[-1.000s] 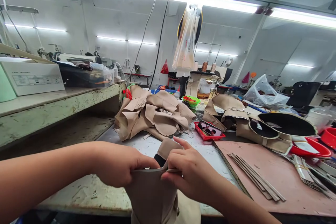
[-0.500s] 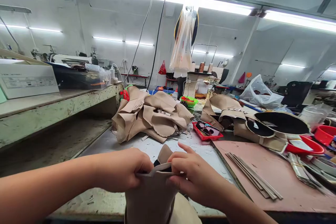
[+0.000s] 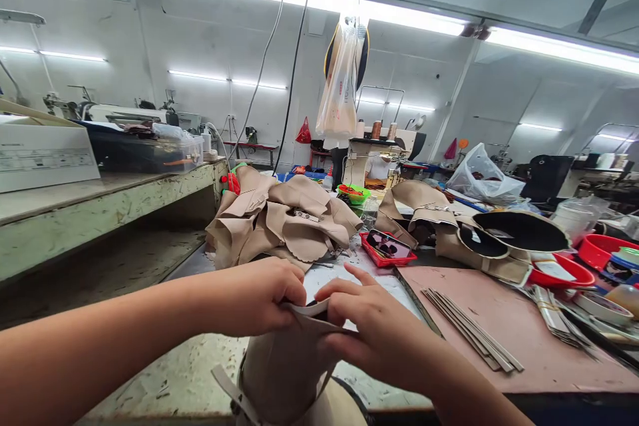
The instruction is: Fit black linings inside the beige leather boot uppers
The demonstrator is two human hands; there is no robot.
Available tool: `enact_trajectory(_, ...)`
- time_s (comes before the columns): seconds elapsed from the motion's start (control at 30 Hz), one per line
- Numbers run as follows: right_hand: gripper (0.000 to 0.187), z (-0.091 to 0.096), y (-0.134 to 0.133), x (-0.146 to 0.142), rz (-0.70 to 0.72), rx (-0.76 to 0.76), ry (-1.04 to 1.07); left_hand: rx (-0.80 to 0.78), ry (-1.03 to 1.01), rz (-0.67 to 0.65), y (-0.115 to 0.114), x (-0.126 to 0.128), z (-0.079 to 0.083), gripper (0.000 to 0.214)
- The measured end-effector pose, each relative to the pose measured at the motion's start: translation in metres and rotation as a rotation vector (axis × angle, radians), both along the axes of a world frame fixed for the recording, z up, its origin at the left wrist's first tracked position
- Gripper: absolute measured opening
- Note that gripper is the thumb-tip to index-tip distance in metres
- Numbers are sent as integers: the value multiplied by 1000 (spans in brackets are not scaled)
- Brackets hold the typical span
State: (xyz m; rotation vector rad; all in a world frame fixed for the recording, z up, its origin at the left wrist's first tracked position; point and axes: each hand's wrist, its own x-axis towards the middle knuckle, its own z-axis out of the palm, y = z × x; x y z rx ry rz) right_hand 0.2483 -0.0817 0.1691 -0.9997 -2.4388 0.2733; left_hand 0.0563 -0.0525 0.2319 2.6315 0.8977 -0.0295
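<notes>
Both my hands grip the top rim of a beige leather boot upper (image 3: 284, 373) standing at the table's near edge. My left hand (image 3: 259, 296) is closed on the rim's left side. My right hand (image 3: 372, 329) pinches the right side, its index finger stretched out. A loose beige strap (image 3: 234, 393) hangs off the piece at the lower left. Beyond my hands lies a pile of beige leather pieces (image 3: 284, 223).
A red tray holding a phone (image 3: 388, 247) sits mid-table. A pink cutting mat (image 3: 499, 333) with thin grey strips (image 3: 472, 329) lies at right. More beige and black uppers (image 3: 479, 233), red bowls (image 3: 606, 249) and a green bowl (image 3: 352, 193) stand behind. A raised shelf (image 3: 100, 206) runs along the left.
The rim has been pulled flatter between my hands and the dark lining at the opening no longer shows. The view has shifted slightly, and a loose strap now shows at the lower left.
</notes>
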Motion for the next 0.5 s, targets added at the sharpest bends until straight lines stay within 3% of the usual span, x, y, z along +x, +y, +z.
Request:
enact_trajectory(0.1, 22, 4, 2, 9, 7, -91, -48, -31, 25, 46, 4, -8, -4, 13)
enact_trajectory(0.27, 23, -5, 4, 8, -55, -29, -26, -180, 61, 75, 7, -14, -11, 14)
enact_trajectory(0.43, 25, -10, 6, 0, -23, 21, 73, -289, 182, 33, 8, -6, 1, 52)
enact_trajectory(0.5, 24, -10, 6, -3, -19, 82, 117, -248, 236, 12, 9, 1, 6, 60)
